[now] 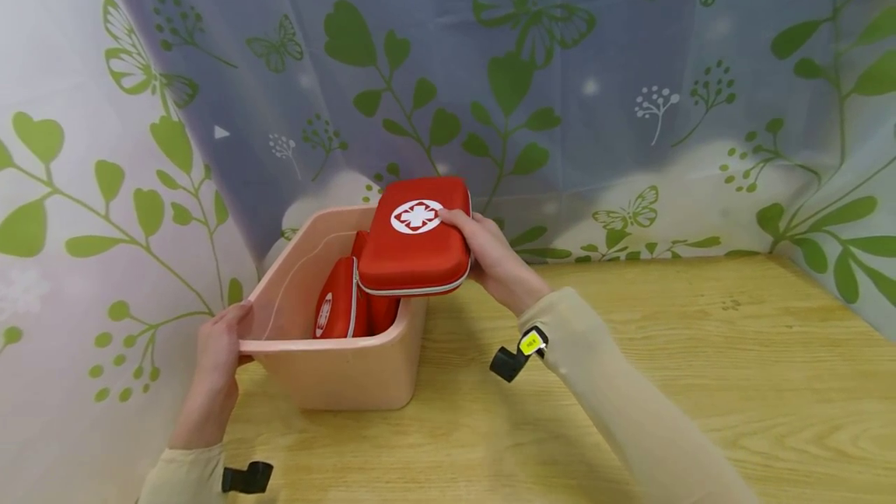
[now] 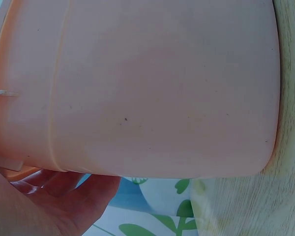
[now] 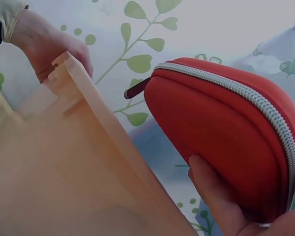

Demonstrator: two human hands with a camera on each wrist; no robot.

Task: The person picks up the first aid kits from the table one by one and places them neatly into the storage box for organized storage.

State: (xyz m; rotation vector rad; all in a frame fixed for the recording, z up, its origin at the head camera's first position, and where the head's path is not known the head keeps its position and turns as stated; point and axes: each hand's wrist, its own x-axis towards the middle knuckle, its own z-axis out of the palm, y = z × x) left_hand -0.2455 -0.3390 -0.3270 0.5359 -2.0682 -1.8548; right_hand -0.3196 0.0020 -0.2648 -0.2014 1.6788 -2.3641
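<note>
A red zippered first-aid case (image 1: 392,255) with a white cross emblem is held by my right hand (image 1: 497,259), thumb on top and fingers underneath. It hangs over the right rim of a pink plastic bin (image 1: 350,376). In the right wrist view the case (image 3: 211,132) shows its silver zipper and a dark pull tab. My left hand (image 1: 220,341) grips the bin's left rim corner; the left wrist view shows that hand (image 2: 64,201) against the bin's outer wall (image 2: 162,88). Inside the bin stand more red cases (image 1: 343,298), one with the same emblem, partly hidden by the held one.
The bin stands on a light wood-grain table (image 1: 665,379), toward its left side. Behind it hangs a curtain (image 1: 434,45) printed with green leaves and butterflies, which also runs down the left side. A dark camera mount (image 1: 509,362) sits on the right wrist.
</note>
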